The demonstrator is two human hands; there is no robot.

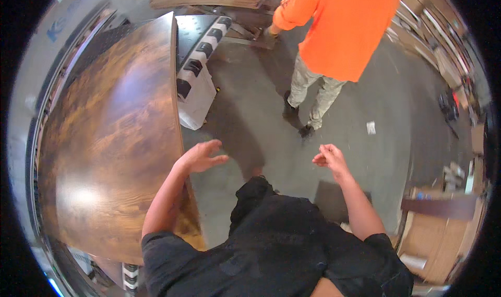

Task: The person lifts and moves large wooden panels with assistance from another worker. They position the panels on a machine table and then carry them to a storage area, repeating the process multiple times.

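While the wood-grain panel lies at left, the left hand spreads empty near it; whether the curled right hand holds anything, I cannot tell. Seemingly between holds; gripping would require reaching leftward.

The wood-grained panel looks glossy, the cloth shirt matt

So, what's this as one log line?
left hand: open, near wood-grain panel; right hand: loosely curled, over grey floor; orange-shirted co-worker: ahead
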